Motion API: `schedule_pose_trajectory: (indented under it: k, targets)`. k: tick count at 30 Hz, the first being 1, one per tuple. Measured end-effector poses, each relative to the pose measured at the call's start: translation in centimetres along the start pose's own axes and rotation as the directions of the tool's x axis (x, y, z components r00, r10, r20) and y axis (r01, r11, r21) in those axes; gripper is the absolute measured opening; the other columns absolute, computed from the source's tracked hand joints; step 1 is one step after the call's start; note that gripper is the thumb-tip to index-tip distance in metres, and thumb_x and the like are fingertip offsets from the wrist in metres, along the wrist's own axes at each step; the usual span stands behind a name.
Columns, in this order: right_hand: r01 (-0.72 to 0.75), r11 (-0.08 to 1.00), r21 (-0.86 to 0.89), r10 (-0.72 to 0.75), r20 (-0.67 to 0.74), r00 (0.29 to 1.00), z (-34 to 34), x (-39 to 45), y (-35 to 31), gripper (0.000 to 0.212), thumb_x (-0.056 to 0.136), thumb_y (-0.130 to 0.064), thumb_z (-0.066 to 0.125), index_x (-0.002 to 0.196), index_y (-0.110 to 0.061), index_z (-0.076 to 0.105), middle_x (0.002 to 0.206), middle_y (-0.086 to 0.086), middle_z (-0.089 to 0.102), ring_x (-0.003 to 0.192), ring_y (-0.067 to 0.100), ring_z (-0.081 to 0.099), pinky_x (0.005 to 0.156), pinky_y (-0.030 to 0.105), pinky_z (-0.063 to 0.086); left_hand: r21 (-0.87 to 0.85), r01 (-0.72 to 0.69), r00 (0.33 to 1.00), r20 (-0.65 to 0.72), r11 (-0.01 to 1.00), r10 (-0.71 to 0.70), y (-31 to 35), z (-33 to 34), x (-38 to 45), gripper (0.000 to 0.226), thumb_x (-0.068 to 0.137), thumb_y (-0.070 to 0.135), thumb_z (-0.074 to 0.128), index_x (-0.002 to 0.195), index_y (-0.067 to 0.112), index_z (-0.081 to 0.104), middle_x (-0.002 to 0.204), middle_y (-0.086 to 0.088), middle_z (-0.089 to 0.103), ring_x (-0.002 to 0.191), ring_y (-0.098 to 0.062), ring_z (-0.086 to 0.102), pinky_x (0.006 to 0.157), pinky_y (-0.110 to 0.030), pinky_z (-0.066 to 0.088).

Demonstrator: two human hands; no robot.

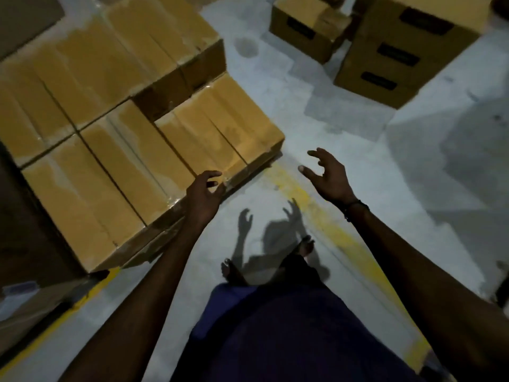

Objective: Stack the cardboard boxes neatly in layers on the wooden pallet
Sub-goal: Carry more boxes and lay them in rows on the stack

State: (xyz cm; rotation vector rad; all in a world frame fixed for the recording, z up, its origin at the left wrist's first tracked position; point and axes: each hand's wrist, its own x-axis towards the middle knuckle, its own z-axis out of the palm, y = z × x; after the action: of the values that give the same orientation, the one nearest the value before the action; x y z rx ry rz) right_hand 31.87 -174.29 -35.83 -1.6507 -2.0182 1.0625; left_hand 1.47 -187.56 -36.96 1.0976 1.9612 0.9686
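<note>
Reaching forward with both arms, left hand (205, 188) loosely curled, fingers spread, gripping nothing, hanging right at the near corner of the closest box (217, 133); touching it or just short of it, cannot tell. Right hand (326, 172) likewise empty, fingers bent and apart, raised over bare floor (371, 166), well clear of any box. Dark band (355, 208) round the right wrist.

Left of the hands, taped boxes (91, 150) packed side by side in a tight layer, tops glossy with clear tape. Closest box sitting lower than the rest, at the right edge of the stack. Farther boxes (132, 48) forming the back rows at the same height as the near ones. Pallet hidden under the load, no wood plainly visible.

Yellow line (308, 205) running along the floor between the hands and down past the stack. Shadows (270, 232) of both hands and body falling on the floor ahead. Bare feet (305, 244) below, dark shorts (275, 326) nearer still.

Top right, well apart, more boxes (402, 51) stacked three high with dark labels, a smaller one (303, 26) beside them.
</note>
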Motion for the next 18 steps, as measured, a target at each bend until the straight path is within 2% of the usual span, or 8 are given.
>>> schedule_pose_trajectory:
  k: [2, 4, 6, 8, 9, 12, 15, 18]
  targets:
    - [-0.067, 0.995, 0.078, 0.075, -0.103, 0.992, -3.6, -1.4, 3.7, 0.054, 0.093, -0.049, 0.071, 0.138, -0.021, 0.061, 0.155, 0.006, 0.047, 0.136, 0.029, 0.053, 0.108, 0.045, 0.046, 0.006, -0.035, 0.998, 0.045, 0.999, 0.035, 2.9, 3.1, 0.9, 0.025, 0.097, 0.018, 0.070, 0.122, 0.017, 0.066, 0.126, 0.001, 0.069, 0.102, -0.010, 0.069, 0.070, -0.008, 0.046]
    - [-0.128, 0.976, 0.177, 0.161, -0.187, 0.969, -7.4, -2.5, 7.1, 0.050, 0.093, -0.044, 0.074, 0.135, -0.019, 0.063, 0.149, 0.003, 0.053, 0.128, 0.026, 0.059, 0.098, 0.032, 0.049, -0.006, -0.058, 0.996, 0.074, 0.998, 0.058, 5.9, 6.5, 2.0, 0.023, 0.097, 0.020, 0.070, 0.120, 0.016, 0.067, 0.124, 0.003, 0.069, 0.100, -0.005, 0.069, 0.070, -0.007, 0.045]
    - [-0.170, 0.955, 0.243, 0.228, -0.234, 0.945, -10.9, -3.3, 9.9, 0.050, 0.092, -0.044, 0.074, 0.135, -0.021, 0.063, 0.145, -0.001, 0.057, 0.121, 0.022, 0.062, 0.090, 0.024, 0.046, -0.014, -0.069, 0.993, 0.092, 0.998, 0.070, 8.6, 10.1, 3.2, 0.023, 0.097, 0.020, 0.071, 0.119, 0.015, 0.068, 0.118, 0.003, 0.071, 0.094, 0.003, 0.068, 0.072, -0.010, 0.049]
    - [-0.210, 0.936, 0.281, 0.288, -0.273, 0.918, -14.6, -3.8, 12.9, 0.049, 0.092, -0.046, 0.073, 0.134, -0.025, 0.062, 0.141, -0.004, 0.059, 0.116, 0.016, 0.063, 0.083, 0.017, 0.045, -0.023, -0.075, 0.990, 0.122, 0.997, 0.077, 11.7, 14.2, 4.5, 0.024, 0.097, 0.020, 0.070, 0.121, 0.014, 0.068, 0.116, 0.002, 0.071, 0.093, 0.001, 0.067, 0.078, -0.021, 0.056]
    - [-0.218, 0.931, 0.294, 0.304, -0.288, 0.908, -16.2, -3.8, 14.1, 0.048, 0.092, -0.047, 0.073, 0.134, -0.026, 0.062, 0.139, -0.005, 0.060, 0.114, 0.014, 0.064, 0.081, 0.015, 0.045, -0.043, -0.075, 0.988, 0.130, 0.996, 0.080, 13.2, 16.2, 5.2, 0.024, 0.097, 0.019, 0.069, 0.121, 0.014, 0.068, 0.116, 0.001, 0.071, 0.094, -0.004, 0.068, 0.080, -0.026, 0.058]
    - [-0.213, 0.916, 0.339, 0.336, -0.364, 0.869, -21.1, -3.5, 17.7, 0.047, 0.092, -0.047, 0.073, 0.132, -0.025, 0.064, 0.135, -0.009, 0.063, 0.110, 0.014, 0.067, 0.082, 0.021, 0.048, -0.105, -0.082, 0.982, 0.163, 0.991, 0.098, 18.2, 22.4, 7.1, 0.023, 0.098, 0.016, 0.068, 0.120, 0.011, 0.068, 0.113, -0.002, 0.071, 0.096, -0.016, 0.070, 0.081, -0.025, 0.058]
    - [-0.224, 0.897, 0.381, 0.382, -0.414, 0.826, -25.8, -2.5, 21.0, 0.046, 0.092, -0.045, 0.074, 0.131, -0.023, 0.064, 0.132, -0.012, 0.065, 0.108, 0.014, 0.068, 0.081, 0.018, 0.048, -0.118, -0.117, 0.968, 0.208, 0.986, 0.140, 23.1, 28.3, 9.1, 0.022, 0.098, 0.018, 0.069, 0.119, 0.012, 0.068, 0.115, 0.000, 0.070, 0.085, 0.006, 0.066, 0.090, -0.040, 0.057]
    - [-0.218, 0.887, 0.407, 0.407, -0.466, 0.785, -30.7, -0.4, 24.0, 0.046, 0.092, -0.045, 0.074, 0.131, -0.022, 0.065, 0.130, -0.011, 0.066, 0.105, 0.015, 0.068, 0.079, 0.014, 0.047, -0.122, -0.161, 0.949, 0.252, 0.979, 0.188, 27.8, 33.4, 11.9, 0.022, 0.098, 0.022, 0.069, 0.119, 0.016, 0.068, 0.118, 0.005, 0.069, 0.085, 0.008, 0.066, 0.090, -0.047, 0.058]
